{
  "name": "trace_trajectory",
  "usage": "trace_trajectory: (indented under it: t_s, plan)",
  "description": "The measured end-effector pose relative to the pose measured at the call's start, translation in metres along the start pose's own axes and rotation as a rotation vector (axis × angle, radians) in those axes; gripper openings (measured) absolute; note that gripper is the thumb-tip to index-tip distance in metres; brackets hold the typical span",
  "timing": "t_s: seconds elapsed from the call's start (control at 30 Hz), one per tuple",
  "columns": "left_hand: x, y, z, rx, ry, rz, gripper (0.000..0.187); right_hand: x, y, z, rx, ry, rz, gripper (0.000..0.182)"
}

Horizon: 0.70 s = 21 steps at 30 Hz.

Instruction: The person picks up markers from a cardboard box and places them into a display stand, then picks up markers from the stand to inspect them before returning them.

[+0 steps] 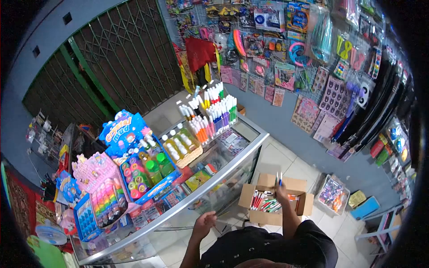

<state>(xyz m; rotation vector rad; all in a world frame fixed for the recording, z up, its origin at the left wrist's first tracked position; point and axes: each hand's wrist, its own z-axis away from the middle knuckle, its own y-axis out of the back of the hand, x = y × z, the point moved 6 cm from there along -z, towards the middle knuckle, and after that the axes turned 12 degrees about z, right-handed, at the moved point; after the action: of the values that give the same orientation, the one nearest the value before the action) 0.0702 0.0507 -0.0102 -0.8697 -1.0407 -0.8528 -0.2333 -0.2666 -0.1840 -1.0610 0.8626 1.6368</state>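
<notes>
Above an open cardboard box (247,196) on the tiled floor is my right hand (282,194), its fingers closed on a pen (279,179) with a white and blue body. Many red, green and white pens (271,204) lie inside the box. My left hand (205,222) is held in the air beside the front of the glass counter (219,174), fingers curled, and whether anything small is between them cannot be made out. On the counter's far end, markers (214,117) with white caps stand upright in colour groups.
Bottles (178,145), a blue slime display (125,134) and a pink display box (99,172) stand on the counter. Right of the cardboard box sit a plastic bin (332,194) of small packets and a metal-legged stool (380,232). Packaged toys hang on the wall.
</notes>
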Motion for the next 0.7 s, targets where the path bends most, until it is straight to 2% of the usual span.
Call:
trace_trajectory:
  t_s: [0.07, 0.1, 0.17, 0.23, 0.27, 0.33, 0.37, 0.4, 0.43, 0.53, 0.57, 0.7]
  plan:
    - [0.028, -0.002, 0.004, 0.012, 0.036, -0.024, 0.032, -0.111, -0.029, 0.033, -0.059, 0.111, -0.018, 0.022]
    - [0.020, 0.005, 0.000, -0.043, -0.014, -0.067, 0.032, -0.155, -0.045, 0.046, -0.060, 0.159, -0.039, 0.021]
    - [0.016, 0.014, -0.006, -0.131, -0.189, 0.073, 0.034, -0.225, -0.080, 0.082, -0.135, 0.225, -0.062, 0.024]
    - [0.038, 0.012, -0.006, -0.113, -0.099, 0.203, 0.033, -0.265, -0.122, 0.117, -0.331, 0.257, -0.107, 0.030]
    - [0.058, 0.009, -0.001, -0.115, -0.086, 0.211, 0.031, -0.274, -0.146, 0.135, -0.454, 0.268, -0.157, 0.032]
    - [0.089, 0.009, 0.003, -0.153, -0.224, 0.144, 0.029, -0.288, -0.191, 0.183, -0.645, 0.260, -0.174, 0.034]
    - [0.094, 0.010, 0.000, -0.188, -0.310, 0.283, 0.030, -0.283, -0.212, 0.197, -0.703, 0.238, -0.211, 0.037]
    - [0.107, 0.013, 0.004, -0.215, -0.280, 0.262, 0.033, -0.279, -0.231, 0.213, -0.761, 0.227, -0.217, 0.038]
    - [0.115, 0.017, 0.008, -0.193, -0.400, 0.198, 0.035, -0.275, -0.248, 0.229, -0.817, 0.220, -0.222, 0.039]
    - [0.158, 0.016, 0.034, -0.222, -0.461, 0.363, 0.038, -0.253, -0.288, 0.265, -0.955, 0.134, -0.247, 0.040]
    - [0.144, 0.026, 0.028, -0.314, -0.444, 0.362, 0.040, -0.245, -0.299, 0.276, -0.993, 0.108, -0.225, 0.039]
    - [0.148, 0.048, 0.055, -0.124, -0.361, 0.380, 0.039, -0.226, -0.329, 0.312, -1.065, 0.034, -0.057, 0.028]
